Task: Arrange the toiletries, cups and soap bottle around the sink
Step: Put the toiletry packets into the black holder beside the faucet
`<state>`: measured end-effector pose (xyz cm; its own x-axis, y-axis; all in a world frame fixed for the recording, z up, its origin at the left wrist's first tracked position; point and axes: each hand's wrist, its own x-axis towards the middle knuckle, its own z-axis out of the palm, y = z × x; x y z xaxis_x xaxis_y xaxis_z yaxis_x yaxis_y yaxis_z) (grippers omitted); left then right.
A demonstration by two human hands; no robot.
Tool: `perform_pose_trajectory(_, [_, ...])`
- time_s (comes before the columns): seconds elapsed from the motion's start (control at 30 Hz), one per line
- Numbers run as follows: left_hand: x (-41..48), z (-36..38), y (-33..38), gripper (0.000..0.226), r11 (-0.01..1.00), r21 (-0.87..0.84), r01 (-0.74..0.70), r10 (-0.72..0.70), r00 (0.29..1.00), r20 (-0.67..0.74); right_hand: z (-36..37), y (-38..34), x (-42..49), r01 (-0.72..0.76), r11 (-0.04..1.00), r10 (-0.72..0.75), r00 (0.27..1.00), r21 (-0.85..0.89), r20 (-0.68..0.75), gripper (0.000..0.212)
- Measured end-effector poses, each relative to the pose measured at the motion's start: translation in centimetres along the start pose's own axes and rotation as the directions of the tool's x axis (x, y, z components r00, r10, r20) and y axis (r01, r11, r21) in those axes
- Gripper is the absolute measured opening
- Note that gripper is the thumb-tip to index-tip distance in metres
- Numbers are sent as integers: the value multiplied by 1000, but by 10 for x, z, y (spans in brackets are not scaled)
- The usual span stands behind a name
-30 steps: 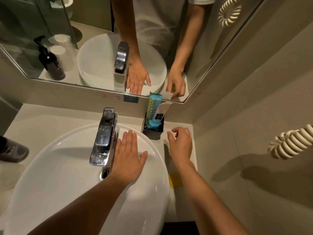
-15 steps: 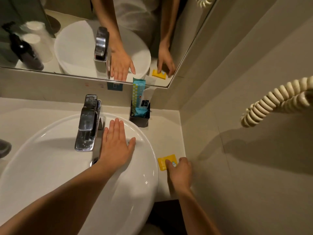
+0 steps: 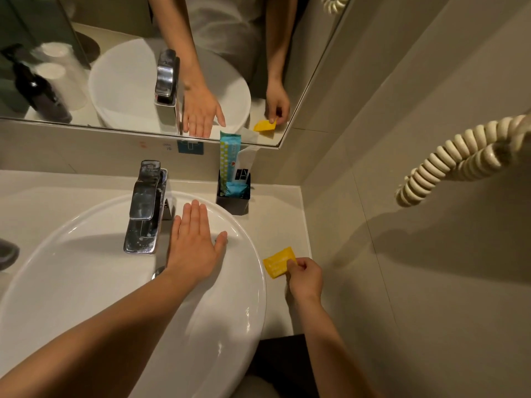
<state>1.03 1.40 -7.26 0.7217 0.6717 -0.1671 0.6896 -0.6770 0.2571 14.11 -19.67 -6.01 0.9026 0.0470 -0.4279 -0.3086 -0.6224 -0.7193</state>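
My right hand (image 3: pixel 305 278) pinches a small yellow packet (image 3: pixel 278 261) by its corner, lifted just off the counter (image 3: pixel 275 225) to the right of the white sink (image 3: pixel 86 277). My left hand (image 3: pixel 193 245) lies flat and open on the sink's back rim, beside the chrome tap (image 3: pixel 145 206). A black holder (image 3: pixel 233 196) at the back corner carries a tall teal packet (image 3: pixel 228 158), a white sachet and a blue packet. The dark soap bottle (image 3: pixel 7 252) shows only at the left edge. The mirror (image 3: pixel 129 67) reflects that bottle and two upturned cups.
A tiled wall (image 3: pixel 402 196) closes the counter on the right, with a coiled cream cord (image 3: pixel 454 162) hanging off it. The counter's front edge ends just behind my right wrist, with a dark gap below.
My right hand drew back from the black holder to the yellow packet, touched it, and now has it pinched and raised. The left hand stayed on the sink rim.
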Motion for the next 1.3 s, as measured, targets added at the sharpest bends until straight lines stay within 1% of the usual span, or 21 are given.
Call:
perform_pose_trajectory(0.1, [0, -1, 0, 86, 1000, -11, 1, -1, 1000, -5, -5, -30, -2, 112, 990, -114, 993, 90, 12, 10])
perform_pose_trajectory(0.2, [0, -2, 2, 86, 1000, -12, 7, -7, 1000, 0, -9, -75, -5, 216, 962, -222, 975, 170, 19, 10])
perform_pose_trajectory(0.33, [-1, -3, 3, 85, 1000, -19, 11, -11, 1000, 14, -3, -127, -3, 365, 902, -386, 921, 232, 49, 13])
perform_pose_trajectory(0.47, [0, -3, 3, 85, 999, -40, 6, -7, 1000, -6, 16, -162, 4, 517, 831, -544, 833, 208, 105, 17])
perform_pose_trajectory(0.63, [-1, -1, 2, 91, 999, -41, 15, -17, 999, -27, 43, -187, 10, 586, 796, -605, 776, 150, 179, 15])
perform_pose_trajectory(0.7, [0, -2, 2, 91, 999, -33, 17, -17, 1000, -3, 52, -192, 15, 644, 761, -645, 738, 76, 198, 15])
perform_pose_trajectory(0.77, [-1, -3, 2, 89, 999, -37, 17, -17, 1000, -2, 58, -193, 21, 710, 704, -688, 688, -17, 229, 14])
perform_pose_trajectory(0.87, [-2, -5, 3, 86, 999, -46, 13, -13, 1000, -5, 63, -190, 28, 772, 623, -706, 625, -128, 333, 11])
perform_pose_trajectory(0.97, [-2, -8, 5, 85, 999, -49, 16, -16, 1000, 7, 66, -185, 34, 792, 580, -685, 600, -190, 412, 12])
perform_pose_trajectory(1.2, [-2, -8, 4, 85, 998, -59, 19, -18, 1000, 17, 76, -176, 44, 760, 595, -616, 641, -263, 458, 17])
perform_pose_trajectory(1.3, [-2, -7, 4, 85, 998, -67, 20, -19, 1000, 11, 80, -176, 47, 750, 581, -596, 656, -316, 463, 16])
